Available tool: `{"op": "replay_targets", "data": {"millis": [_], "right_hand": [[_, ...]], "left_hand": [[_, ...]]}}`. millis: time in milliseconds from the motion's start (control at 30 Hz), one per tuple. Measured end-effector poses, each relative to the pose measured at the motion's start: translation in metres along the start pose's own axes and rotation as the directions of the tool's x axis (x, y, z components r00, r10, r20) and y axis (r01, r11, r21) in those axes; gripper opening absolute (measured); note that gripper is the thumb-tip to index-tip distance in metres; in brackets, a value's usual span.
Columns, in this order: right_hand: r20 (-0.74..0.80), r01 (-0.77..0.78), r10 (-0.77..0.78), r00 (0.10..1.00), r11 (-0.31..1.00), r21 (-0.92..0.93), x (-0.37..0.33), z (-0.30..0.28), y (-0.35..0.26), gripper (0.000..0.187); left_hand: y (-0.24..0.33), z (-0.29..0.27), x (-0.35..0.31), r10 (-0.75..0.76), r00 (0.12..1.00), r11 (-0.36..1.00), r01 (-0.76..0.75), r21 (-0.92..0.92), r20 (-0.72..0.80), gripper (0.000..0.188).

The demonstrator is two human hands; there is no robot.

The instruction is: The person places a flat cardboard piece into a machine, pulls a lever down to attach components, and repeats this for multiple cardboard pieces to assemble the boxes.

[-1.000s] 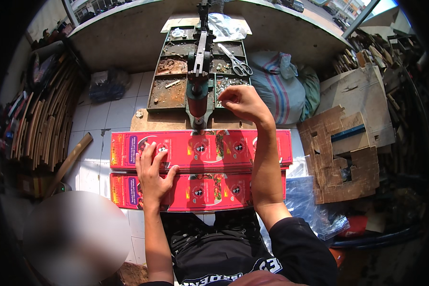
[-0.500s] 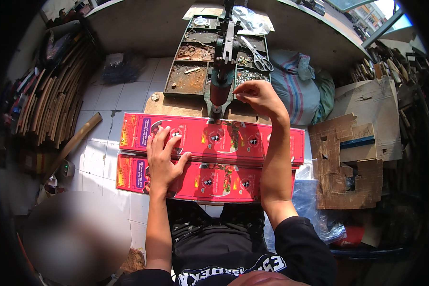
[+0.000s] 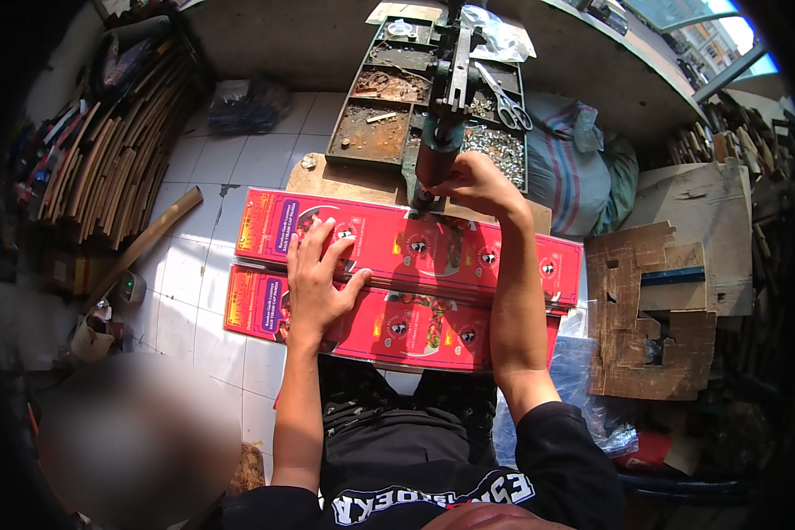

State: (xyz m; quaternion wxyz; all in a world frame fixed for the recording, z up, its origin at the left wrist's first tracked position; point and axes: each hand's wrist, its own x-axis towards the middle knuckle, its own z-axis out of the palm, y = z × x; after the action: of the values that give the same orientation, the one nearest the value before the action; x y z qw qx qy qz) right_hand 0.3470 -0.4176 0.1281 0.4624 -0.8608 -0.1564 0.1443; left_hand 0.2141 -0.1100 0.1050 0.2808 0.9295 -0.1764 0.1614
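Two long red printed panels [image 3: 415, 243], each apparently with more layers beneath, lie one in front of the other on a wooden board [image 3: 331, 181]. My left hand [image 3: 316, 281] rests flat across them near their left end, fingers spread. Just beyond the far panel's edge stands a dark green hand press [image 3: 439, 146] with a thick cylindrical head. My right hand [image 3: 481, 184] is at the lower end of that head, its fingertips pinched together and partly hidden behind it. Anything between those fingertips is too small to make out. My right forearm crosses over both panels.
Behind the press is a compartmented metal tray [image 3: 368, 132] holding small metal pieces and scissors [image 3: 506, 106]. A striped woven sack [image 3: 567, 168] sits to its right. Cut cardboard [image 3: 618, 327] and clear plastic [image 3: 570, 371] lie at right; stacked boards [image 3: 106, 159] stand at left.
My right hand has moved from beside the press head to its lower end. The left hand stays spread on the panels, which have shifted slightly under it. The view has moved a little.
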Motion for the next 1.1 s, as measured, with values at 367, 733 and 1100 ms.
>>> {"op": "replay_targets", "data": {"millis": [367,733,1100], "right_hand": [[0.059,0.021,-0.028,0.998,0.993,0.119,0.002,0.006,0.001,0.026],[0.063,0.013,-0.019,0.998,0.996,0.091,0.002,0.005,0.003,0.023],[0.057,0.025,-0.032,0.998,0.992,0.122,-0.001,0.005,-0.007,0.023]], "left_hand": [[-0.003,0.002,-0.001,0.001,1.0,1.0,-0.001,0.014,-0.015,0.05],[-0.002,0.002,0.0,0.0,1.0,1.0,0.0,0.017,-0.012,0.051],[-0.003,0.003,-0.001,0.004,1.0,1.0,-0.004,0.021,-0.01,0.052]]}}
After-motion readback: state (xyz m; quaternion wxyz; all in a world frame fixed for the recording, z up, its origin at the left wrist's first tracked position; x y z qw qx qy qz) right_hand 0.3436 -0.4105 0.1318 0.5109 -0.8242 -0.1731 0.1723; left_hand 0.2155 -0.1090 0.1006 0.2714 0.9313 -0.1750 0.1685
